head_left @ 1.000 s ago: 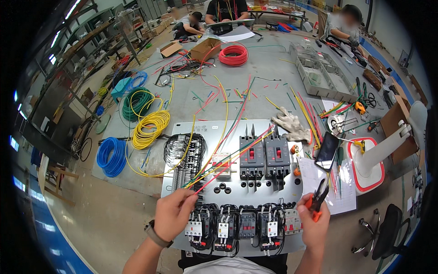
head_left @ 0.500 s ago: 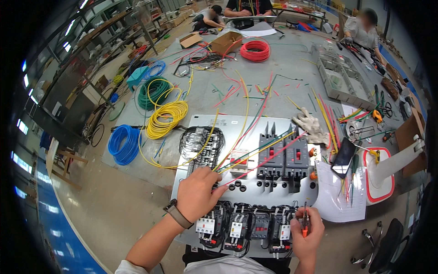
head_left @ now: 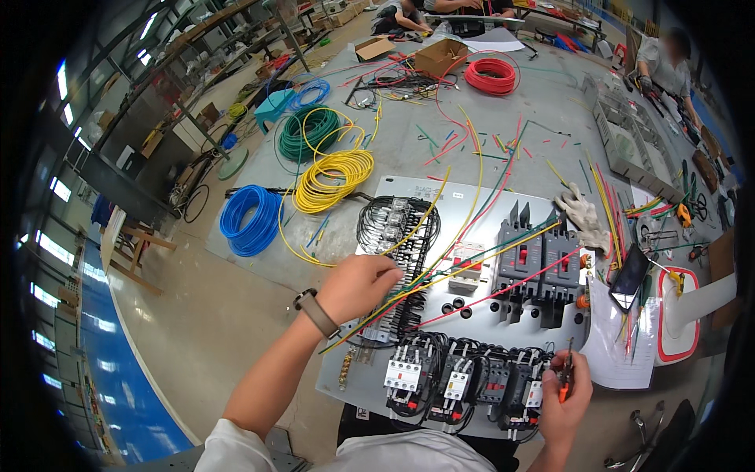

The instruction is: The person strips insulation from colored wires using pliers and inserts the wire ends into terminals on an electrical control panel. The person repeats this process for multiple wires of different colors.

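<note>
Across grey workshop table: wire coils, control panel.

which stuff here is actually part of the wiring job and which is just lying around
In the job:
- left hand gripping the bundle of wires
- right hand holding an orange-handled tool
- row of contactors
- grey mounting panel

Lying about:
- blue wire coil
- yellow wire coil
- green wire coil
- red wire coil
- work glove
- cardboard box

Taut coloured wires bar the breakers.
</note>
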{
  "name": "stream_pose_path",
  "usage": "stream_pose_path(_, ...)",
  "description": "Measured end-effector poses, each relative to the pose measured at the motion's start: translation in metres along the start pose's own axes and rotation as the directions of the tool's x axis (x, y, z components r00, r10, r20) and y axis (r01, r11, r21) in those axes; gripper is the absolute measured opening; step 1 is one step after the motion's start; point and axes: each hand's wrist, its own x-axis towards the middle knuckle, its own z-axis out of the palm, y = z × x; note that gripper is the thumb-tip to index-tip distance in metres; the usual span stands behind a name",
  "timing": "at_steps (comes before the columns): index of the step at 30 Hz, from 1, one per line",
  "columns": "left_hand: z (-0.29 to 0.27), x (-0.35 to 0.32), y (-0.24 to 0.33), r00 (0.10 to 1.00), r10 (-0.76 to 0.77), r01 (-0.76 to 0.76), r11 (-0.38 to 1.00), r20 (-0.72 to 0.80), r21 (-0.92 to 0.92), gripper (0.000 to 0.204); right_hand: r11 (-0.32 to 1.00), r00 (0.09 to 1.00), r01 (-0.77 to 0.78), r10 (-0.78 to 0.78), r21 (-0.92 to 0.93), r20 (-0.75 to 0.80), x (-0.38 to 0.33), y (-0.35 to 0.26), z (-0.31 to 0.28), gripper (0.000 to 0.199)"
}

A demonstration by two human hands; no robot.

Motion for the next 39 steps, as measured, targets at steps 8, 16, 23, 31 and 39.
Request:
stream_pose_path(8,0.011,0.033,0.003,0.97,-0.04,0.017,0.995,0.238,0.098,0.041,1.0,1.0,-0.004,0.004,-0.02,-0.005,-0.001,0.003,0.002,0.031)
stream_pose_path(16,0.021,0.033,-0.004,0.993,0.034,-0.044,0.995,0.113,0.094,0.027,0.997,0.997,0.074,-0.074,-0.021,-0.019,0.001,0.003,0.004,0.03)
stream_pose_path(23,0.005,0.01,0.012,0.998,0.018,-0.028,0.987,-0.064,-0.157,0.017,0.991,0.993,0.12,-0.119,-0.059,0.027,0.006,-0.005,-0.004,0.034)
stream_pose_path(31,-0.032,-0.03,0.034,0.983,-0.138,0.185,0.719,0.122,-0.67,0.017,0.988,0.982,0.067,-0.09,-0.141,-0.165,0.012,-0.01,-0.029,0.052)
stream_pose_path(39,-0.051,-0.069,0.065,0.987,-0.155,0.121,0.606,0.032,-0.786,0.02,0.902,0.996,-0.026,-0.015,-0.43,-0.092,0.028,0.002,-0.052,0.062)
